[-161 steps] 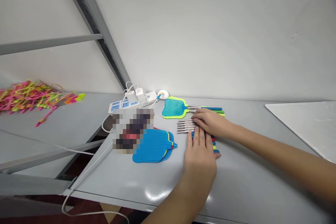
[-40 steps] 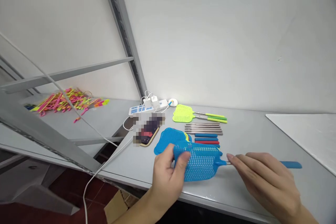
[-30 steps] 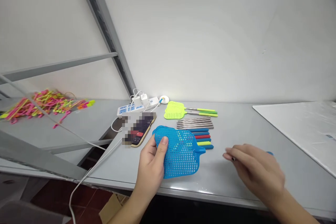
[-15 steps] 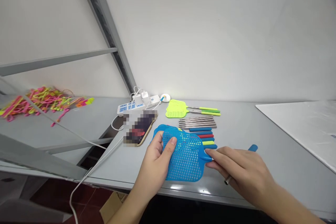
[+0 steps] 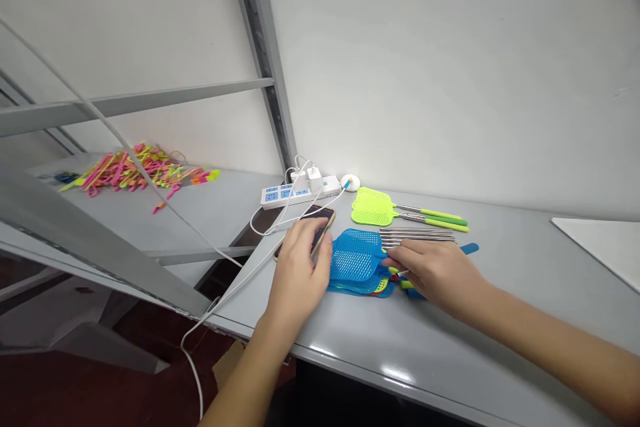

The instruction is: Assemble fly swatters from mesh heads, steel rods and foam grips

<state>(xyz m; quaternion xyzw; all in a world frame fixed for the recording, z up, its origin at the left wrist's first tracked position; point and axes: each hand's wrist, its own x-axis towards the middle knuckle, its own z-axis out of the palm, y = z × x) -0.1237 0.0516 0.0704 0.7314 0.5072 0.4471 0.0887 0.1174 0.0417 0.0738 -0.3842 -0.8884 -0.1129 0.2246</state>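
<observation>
Plain pale wall (image 5: 425, 80) at the back, glossy grey table (image 5: 475, 347) below it, and all eyes on the middle: blue, perforated plastic swatter heads (image 5: 354, 263) lie flat in a stack between the two hands, nearer the table's left edge than its right. Their long axis runs left to right, roughly along the front edge, necks pointing at the right hand (image 5: 435, 273), and that's the relation that counts: neck and right fingertips side by side, that hand clearly nearer. Fingers and thumb pinched there, gripping a slim, shiny metal rod (image 5: 403, 273); a rounded blue handle (image 5: 469, 249) pokes out behind the hand, seemingly on the same line. Across on the left, fingers spread, thumb apart, the left hand (image 5: 300, 270) sits over a dark phone in a tan case (image 5: 326, 215); whether it presses on it, can't tell. Towards the back edge, polished metal tubes (image 5: 417, 233) lie parallel, and behind them yellow-green mesh swatters (image 5: 373, 207) with smooth round grips
</observation>
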